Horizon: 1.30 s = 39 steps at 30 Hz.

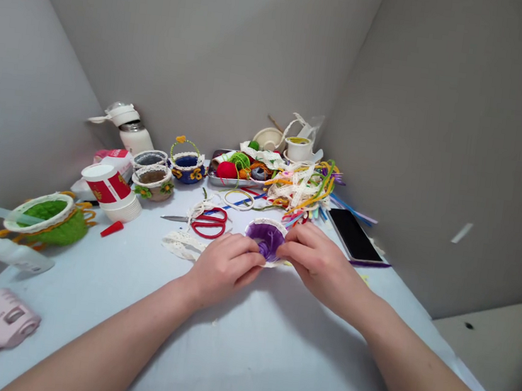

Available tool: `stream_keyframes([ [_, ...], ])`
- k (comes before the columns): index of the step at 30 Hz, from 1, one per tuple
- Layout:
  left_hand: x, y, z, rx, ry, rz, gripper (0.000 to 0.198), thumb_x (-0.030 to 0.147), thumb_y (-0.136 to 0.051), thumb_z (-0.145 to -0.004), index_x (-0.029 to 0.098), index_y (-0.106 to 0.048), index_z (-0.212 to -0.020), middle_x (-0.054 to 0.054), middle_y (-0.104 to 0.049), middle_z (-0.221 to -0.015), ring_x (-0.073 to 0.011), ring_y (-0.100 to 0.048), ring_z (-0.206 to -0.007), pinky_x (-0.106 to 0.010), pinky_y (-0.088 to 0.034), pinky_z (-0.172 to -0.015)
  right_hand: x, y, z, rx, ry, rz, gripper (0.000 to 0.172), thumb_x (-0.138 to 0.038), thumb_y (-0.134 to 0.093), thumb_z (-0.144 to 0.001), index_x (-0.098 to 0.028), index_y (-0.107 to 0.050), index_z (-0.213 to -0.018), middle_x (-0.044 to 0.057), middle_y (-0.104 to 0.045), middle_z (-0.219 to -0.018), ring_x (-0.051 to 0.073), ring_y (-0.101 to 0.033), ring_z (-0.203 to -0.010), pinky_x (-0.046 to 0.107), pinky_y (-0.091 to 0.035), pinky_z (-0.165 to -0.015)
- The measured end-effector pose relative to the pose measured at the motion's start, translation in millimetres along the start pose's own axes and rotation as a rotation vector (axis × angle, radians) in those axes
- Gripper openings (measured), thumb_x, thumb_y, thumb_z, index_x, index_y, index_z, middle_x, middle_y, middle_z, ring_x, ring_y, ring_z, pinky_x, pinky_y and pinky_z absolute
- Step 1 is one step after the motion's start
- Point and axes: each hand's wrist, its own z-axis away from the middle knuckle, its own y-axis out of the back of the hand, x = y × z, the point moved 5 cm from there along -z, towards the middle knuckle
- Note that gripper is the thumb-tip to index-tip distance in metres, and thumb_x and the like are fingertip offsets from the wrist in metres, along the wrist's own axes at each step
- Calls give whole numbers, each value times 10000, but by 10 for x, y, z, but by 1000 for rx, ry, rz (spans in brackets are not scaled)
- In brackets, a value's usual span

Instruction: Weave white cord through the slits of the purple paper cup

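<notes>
A small purple cup [266, 234] with a white lace rim is tipped toward me, purple yarn visible inside. My left hand [229, 261] is closed on the near left part of its rim. On the right side of the rim, my right hand [311, 255] pinches with thumb and fingers. The fingertips of both hands are partly hidden. White lace [183, 244] lies just left of my left hand, and red-handled scissors [210, 222] rest behind it.
At the left are a pink glue gun [0, 328], a glue bottle [20, 255], a green basket [55, 221] and stacked paper cups [111, 193]. Behind stand small decorated baskets [188, 167] and a yarn tray [236, 183]. A phone [354, 235] and ribbon pile [304, 188] lie right.
</notes>
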Motion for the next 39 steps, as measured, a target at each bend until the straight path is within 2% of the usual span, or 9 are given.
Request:
stream_keyframes([
  [7, -9, -4, -3, 18, 1, 1, 86, 161, -562, -884, 170, -643, -909, -66, -680, -881, -160, -594, -782, -290, -468, -687, 36, 50, -14, 92, -7, -12, 220, -65, -472, -919, -175, -645, -838, 54, -567, -819, 169, -492, -798, 288, -395, -684],
  [14, -15, -8, -3, 16, 7, -4, 96, 171, -550, -892, 176, -646, -906, -64, -677, -876, -159, -594, -785, -291, -471, -688, 18, 2, -21, 40, 3, -26, 223, -76, -473, -919, -179, -651, -832, 52, -567, -822, 168, -492, -797, 288, -397, -683],
  [39, -10, -9, -4, 14, 17, 5, 91, 171, -562, -887, 172, -650, -908, -63, -674, -877, -161, -588, -783, -291, -468, -690, 45, -27, -27, -3, -8, -36, 218, -61, -491, -903, -171, -654, -809, 47, -545, -799, 169, -473, -799, 274, -370, -674],
])
